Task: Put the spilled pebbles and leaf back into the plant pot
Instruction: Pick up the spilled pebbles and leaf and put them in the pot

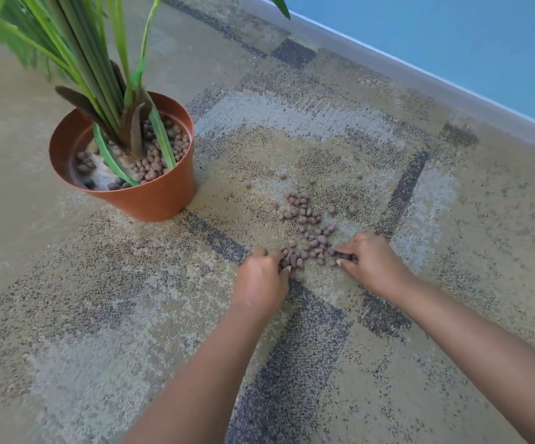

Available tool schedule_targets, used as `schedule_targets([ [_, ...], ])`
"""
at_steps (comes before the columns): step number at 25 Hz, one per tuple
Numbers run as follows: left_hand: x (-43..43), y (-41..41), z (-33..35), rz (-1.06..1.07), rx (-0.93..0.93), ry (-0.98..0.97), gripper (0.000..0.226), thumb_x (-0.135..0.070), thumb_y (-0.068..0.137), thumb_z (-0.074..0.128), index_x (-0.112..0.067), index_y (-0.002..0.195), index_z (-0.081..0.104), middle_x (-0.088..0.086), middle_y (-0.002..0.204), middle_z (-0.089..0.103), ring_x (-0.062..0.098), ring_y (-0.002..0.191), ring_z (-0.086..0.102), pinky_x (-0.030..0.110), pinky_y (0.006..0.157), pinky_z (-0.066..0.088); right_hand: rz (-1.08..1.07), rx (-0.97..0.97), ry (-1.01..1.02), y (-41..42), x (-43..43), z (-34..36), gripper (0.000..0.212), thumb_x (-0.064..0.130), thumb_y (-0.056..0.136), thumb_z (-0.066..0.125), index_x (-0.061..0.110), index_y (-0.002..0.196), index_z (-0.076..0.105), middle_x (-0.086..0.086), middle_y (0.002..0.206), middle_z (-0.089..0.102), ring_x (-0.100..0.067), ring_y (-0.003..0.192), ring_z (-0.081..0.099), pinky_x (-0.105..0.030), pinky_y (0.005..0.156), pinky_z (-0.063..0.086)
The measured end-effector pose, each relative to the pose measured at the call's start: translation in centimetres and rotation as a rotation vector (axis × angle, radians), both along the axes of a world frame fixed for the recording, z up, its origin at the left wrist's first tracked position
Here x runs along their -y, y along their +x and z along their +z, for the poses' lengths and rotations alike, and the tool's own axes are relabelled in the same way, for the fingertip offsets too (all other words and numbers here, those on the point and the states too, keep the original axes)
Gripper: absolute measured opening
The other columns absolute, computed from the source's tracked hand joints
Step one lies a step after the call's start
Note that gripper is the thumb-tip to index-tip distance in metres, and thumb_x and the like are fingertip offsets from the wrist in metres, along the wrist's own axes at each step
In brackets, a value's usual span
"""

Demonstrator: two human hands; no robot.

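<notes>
A person's left hand (261,280) and right hand (372,261), both forearms (195,373) bare, fingers (344,249) tipped with short pale nails (339,262).

Pebbles (308,223) on carpet (131,315), right of plant pot (151,200).

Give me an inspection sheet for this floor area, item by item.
Surface: patterned carpet.
Job's things: spilled pebbles scattered on the carpet beside the upright plant pot, apart from it; more pebbles inside the pot.
Clutter: nothing seen.
Grips: left hand and right hand, fingers curled on pebbles at the pile's near edge.
Cables: nothing seen.
Surroundings: blue wall, pale skirting.
</notes>
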State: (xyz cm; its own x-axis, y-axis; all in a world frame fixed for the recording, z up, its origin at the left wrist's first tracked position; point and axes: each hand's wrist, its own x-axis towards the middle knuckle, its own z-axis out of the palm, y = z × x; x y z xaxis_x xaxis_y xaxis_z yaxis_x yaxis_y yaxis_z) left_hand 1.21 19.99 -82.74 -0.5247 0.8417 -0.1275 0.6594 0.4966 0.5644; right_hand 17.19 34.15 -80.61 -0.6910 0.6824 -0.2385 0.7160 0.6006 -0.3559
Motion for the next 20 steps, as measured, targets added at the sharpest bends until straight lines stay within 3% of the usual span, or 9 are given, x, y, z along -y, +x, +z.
schedule_targets([
  [3,-0.1,0.0,0.0,-0.029,0.004,-0.014,0.021,-0.021,0.096,0.059,-0.011,0.111,0.069,0.002,0.092,0.059,0.016,0.070,0.056,0.017,0.061,0.046,-0.003,0.031,0.021,-0.1,0.5,0.1,0.032,0.018,0.092,0.066,0.014,0.123,0.066,0.002,0.095,0.062,0.003,0.067,0.053,-0.003,0.053,0.039],
  [5,0.0,-0.1,0.1,-0.023,0.074,-0.022,0.020,-0.021,0.096,0.059,-0.011,0.108,0.072,-0.001,0.086,0.056,0.012,0.064,0.055,0.013,0.055,0.042,-0.005,0.005,0.015,-0.2,0.9,0.4,0.028,0.014,0.090,0.068,0.012,0.118,0.069,-0.008,0.103,0.070,-0.007,0.065,0.062,-0.006,0.056,0.046],
  [7,0.3,-0.5,0.5,0.070,0.198,-0.013,0.013,-0.020,0.094,0.063,-0.015,0.097,0.074,-0.005,0.073,0.057,0.004,0.052,0.050,0.009,0.043,0.038,-0.039,-0.078,-0.036,-0.3,1.4,0.7,0.022,0.011,0.087,0.070,0.015,0.109,0.073,-0.009,0.105,0.072,-0.016,0.064,0.068,-0.021,0.062,0.058],
  [8,0.6,-0.8,0.7,0.146,0.284,0.004,0.010,-0.020,0.092,0.065,-0.019,0.088,0.075,-0.006,0.066,0.059,0.003,0.045,0.047,0.010,0.039,0.035,-0.074,-0.121,-0.075,-0.4,1.5,0.8,0.019,0.010,0.086,0.072,0.016,0.104,0.075,-0.007,0.104,0.073,-0.018,0.061,0.069,-0.027,0.060,0.060],
  [10,1.2,-1.7,1.4,0.290,0.437,0.072,0.011,-0.023,0.090,0.069,-0.020,0.080,0.075,0.002,0.064,0.068,0.010,0.046,0.052,0.022,0.044,0.043,-0.180,-0.171,-0.162,-0.8,1.8,1.2,0.016,0.012,0.082,0.076,0.021,0.095,0.077,-0.002,0.100,0.075,-0.008,0.051,0.066,-0.023,0.050,0.057],
  [12,1.8,-2.7,3.0,0.402,0.550,0.171,0.006,-0.026,0.087,0.072,-0.022,0.084,0.076,0.006,0.070,0.073,0.015,0.052,0.058,0.029,0.051,0.048,-0.300,-0.238,-0.303,-1.7,2.3,2.2,0.016,0.017,0.077,0.080,0.029,0.086,0.077,0.002,0.090,0.078,-0.002,0.053,0.067,-0.017,0.050,0.054],
  [15,2.6,-4.9,6.7,0.503,0.688,0.342,0.005,-0.025,0.083,0.076,-0.030,0.084,0.076,-0.002,0.067,0.074,0.014,0.057,0.063,0.026,0.051,0.052,-0.366,-0.355,-0.566,-5.7,3.4,5.5,0.016,0.024,0.070,0.081,0.029,0.085,0.078,0.008,0.081,0.078,-0.016,0.074,0.075,-0.034,0.071,0.063],
  [16,2.9,-5.9,8.2,0.511,0.725,0.393,0.007,-0.024,0.082,0.076,-0.031,0.084,0.075,-0.004,0.068,0.074,0.012,0.057,0.063,0.023,0.051,0.052,-0.353,-0.412,-0.653,-7.6,3.5,7.0,0.022,0.027,0.066,0.081,0.026,0.088,0.078,0.006,0.084,0.078,-0.017,0.080,0.075,-0.034,0.073,0.062],
  [20,3.4,-12.8,13.6,0.603,0.551,0.550,0.008,-0.027,0.079,0.078,-0.027,0.087,0.076,-0.008,0.073,0.076,0.005,0.065,0.070,0.020,0.060,0.057,-0.244,-0.727,-1.014,-16.2,3.6,12.2,0.027,0.013,0.069,0.078,0.009,0.096,0.073,-0.005,0.095,0.076,-0.015,0.091,0.074,-0.019,0.075,0.058],
])
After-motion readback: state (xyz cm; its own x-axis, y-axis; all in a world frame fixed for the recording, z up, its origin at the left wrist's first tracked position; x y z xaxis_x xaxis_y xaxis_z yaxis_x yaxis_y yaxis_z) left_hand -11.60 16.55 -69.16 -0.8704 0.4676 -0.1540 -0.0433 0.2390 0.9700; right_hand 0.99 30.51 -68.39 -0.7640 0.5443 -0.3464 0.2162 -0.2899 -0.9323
